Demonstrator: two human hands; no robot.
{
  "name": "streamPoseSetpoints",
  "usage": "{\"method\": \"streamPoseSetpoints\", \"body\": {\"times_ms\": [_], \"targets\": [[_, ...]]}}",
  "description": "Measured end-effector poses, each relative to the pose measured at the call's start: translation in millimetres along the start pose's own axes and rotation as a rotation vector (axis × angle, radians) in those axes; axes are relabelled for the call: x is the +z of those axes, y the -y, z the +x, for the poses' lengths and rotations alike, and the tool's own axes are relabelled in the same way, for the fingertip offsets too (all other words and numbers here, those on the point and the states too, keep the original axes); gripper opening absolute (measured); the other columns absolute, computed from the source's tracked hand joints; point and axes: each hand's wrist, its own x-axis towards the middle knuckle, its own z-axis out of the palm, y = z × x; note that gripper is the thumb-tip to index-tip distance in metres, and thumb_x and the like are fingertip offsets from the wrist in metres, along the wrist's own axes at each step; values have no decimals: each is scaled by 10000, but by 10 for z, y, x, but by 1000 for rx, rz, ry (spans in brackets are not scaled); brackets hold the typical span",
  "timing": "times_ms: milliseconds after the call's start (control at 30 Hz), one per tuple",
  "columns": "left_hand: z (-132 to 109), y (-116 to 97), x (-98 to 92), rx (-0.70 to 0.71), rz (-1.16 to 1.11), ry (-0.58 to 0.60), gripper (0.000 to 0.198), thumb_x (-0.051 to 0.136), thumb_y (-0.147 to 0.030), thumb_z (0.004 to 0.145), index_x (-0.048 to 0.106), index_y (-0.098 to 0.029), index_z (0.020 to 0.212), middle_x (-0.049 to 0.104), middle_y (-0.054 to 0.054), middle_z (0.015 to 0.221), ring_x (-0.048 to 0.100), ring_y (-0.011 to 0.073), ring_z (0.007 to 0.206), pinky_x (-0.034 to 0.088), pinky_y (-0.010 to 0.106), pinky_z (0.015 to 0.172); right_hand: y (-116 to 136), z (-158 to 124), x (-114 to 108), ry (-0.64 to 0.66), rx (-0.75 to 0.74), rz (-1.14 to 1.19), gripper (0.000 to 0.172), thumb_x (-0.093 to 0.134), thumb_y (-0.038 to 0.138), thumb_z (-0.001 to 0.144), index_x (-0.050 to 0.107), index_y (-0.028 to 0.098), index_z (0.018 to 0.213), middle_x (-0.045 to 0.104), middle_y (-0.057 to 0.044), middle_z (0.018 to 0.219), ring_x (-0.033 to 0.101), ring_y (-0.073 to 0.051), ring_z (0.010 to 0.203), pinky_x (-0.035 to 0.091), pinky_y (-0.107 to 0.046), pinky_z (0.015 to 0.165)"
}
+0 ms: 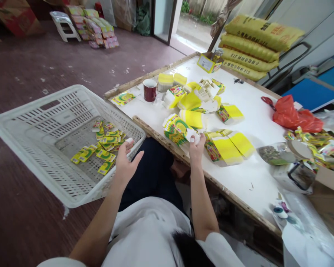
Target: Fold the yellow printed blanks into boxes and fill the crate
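Note:
My left hand point(126, 163), fingers apart and a white wrap on one fingertip, is held over the near rim of the white plastic basket point(72, 202) with nothing in it. Inside the basket lie several small yellow-and-green packets point(105, 154). My right hand point(197, 148) is at the table's near edge, its fingers pinched together with white at the tips. It is at the right end of a fanned row of yellow-green packets point(175, 128); what lies between the fingers is hidden. Just right of it are yellow card boxes or sleeves point(228, 148).
Further back on the table are a dark red mug point(150, 91), more yellow card stacks point(190, 100) and an open box point(208, 63). To the right lie red-handled scissors point(268, 102), a red plastic bag point(295, 115) and a clear jar point(277, 154). Yellow sacks point(253, 44) are piled behind.

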Motion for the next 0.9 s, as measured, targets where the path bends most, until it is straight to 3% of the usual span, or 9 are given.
{"method": "streamPoseSetpoints", "body": {"times_ms": [133,233,333,433,700,900], "targets": [[-25,67,-26,-42,-2,44,565,734,-412,805,517,-171,1267,648,163,1301,630,276,1194,491,469,1036,155,101,-18,-50,-88,-124,648,512,472,867,440,50,1353,506,-260,1345,462,-328,1292,363,-507,1116],[-36,109,-34,-67,5,60,548,728,-420,808,536,-170,1257,657,157,1280,638,278,1176,496,473,1023,316,73,-82,-88,-219,-287,516,528,405,885,521,84,1289,553,-229,1277,457,-330,1261,357,-500,1097],[-39,113,-1,-84,-5,79,523,720,-431,813,568,-157,1231,670,158,1241,654,278,1136,504,477,1012,478,38,-55,31,-249,-462,393,602,388,873,617,149,1184,600,-180,1188,500,-334,1164,373,-497,1035],[-44,89,45,-60,-22,115,493,719,-440,814,608,-156,1202,682,148,1199,667,266,1093,519,461,993,574,57,46,150,-157,-585,309,671,360,842,668,166,1082,621,-164,1126,526,-339,1094,378,-484,973],[-104,50,104,-85,-75,205,395,702,-417,826,649,-171,1131,724,123,1130,694,243,1011,538,448,963,647,214,107,233,-50,-584,338,769,286,751,603,143,1008,649,-174,1097,564,-320,1069,394,-432,949],[-168,-45,115,-123,-128,267,382,702,-409,819,659,-175,1118,736,110,1083,695,248,1005,527,464,981,758,220,72,225,-9,-379,295,710,222,721,503,195,929,641,-75,897,587,-250,849,439,-355,788]]}}
